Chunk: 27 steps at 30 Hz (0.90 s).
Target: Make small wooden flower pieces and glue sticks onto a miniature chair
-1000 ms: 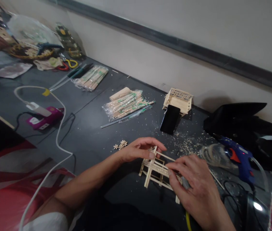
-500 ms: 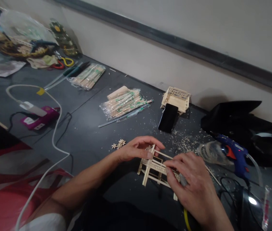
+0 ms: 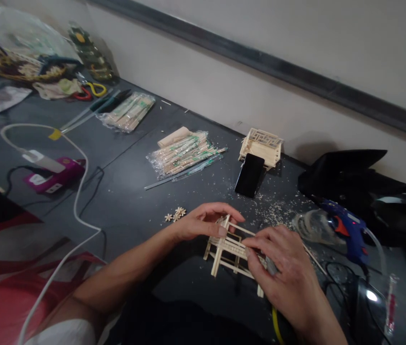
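Observation:
A small open framework of pale wooden sticks [image 3: 218, 257] stands tilted in front of me. My left hand [image 3: 200, 224] is closed around its far left corner, thumb on the near side of a post. My right hand [image 3: 285, 268] pinches a stick on its right side between thumb and fingers and hides that end. Something grey shows under the right palm, and a yellow curved handle [image 3: 276, 323] sticks out below the hand; whether they are one tool I cannot tell. Small wooden flower shapes [image 3: 176, 214] lie beyond my left wrist.
Ahead are bagged wooden sticks [image 3: 185, 155], a phone [image 3: 249, 175] leaning on another stick-built piece [image 3: 260, 143], and scattered chips. A blue glue gun [image 3: 348, 230] sits right beside a clear bottle [image 3: 316, 226]. A white cable [image 3: 77, 201] and purple power strip [image 3: 57, 175] lie left.
The view has shifted slightly, so everything sits a little further left. Both hands keep the same hold on the stick framework, with no clear movement.

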Available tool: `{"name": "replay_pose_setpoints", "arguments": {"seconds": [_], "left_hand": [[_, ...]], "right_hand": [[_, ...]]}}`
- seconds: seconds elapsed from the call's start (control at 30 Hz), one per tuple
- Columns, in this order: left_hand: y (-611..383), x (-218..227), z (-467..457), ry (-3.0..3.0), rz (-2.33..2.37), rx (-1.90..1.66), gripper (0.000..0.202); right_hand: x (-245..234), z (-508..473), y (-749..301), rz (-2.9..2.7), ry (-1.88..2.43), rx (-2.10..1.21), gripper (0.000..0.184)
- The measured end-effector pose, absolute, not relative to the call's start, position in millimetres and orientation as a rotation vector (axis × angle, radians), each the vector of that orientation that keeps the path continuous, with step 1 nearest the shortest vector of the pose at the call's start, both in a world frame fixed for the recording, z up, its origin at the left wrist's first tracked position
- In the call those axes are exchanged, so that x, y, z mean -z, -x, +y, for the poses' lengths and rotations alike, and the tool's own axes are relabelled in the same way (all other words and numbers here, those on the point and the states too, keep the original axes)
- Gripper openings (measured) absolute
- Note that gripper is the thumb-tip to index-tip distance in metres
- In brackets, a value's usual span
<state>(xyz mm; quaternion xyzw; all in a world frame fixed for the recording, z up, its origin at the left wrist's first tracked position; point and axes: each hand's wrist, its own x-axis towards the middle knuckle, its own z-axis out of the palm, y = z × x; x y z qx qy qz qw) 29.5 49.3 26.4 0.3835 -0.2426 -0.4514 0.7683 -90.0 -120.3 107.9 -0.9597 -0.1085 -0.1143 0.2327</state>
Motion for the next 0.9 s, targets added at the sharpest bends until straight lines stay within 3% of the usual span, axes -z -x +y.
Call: {"name": "replay_pose_setpoints", "arguments": {"seconds": [0.63,0.9], "left_hand": [[-39.2,-43.3,51.2,-0.915,-0.565,1.03,0.04],[-52.9,-68.1,41.8,-1.065,-0.701,1.075,0.029]], "right_hand": [[-106.7,-120.1,88.9,-0.276,2.671,0.282,0.017],[-105.3,-118.7,89.1,-0.261,2.659,0.302,0.017]]}}
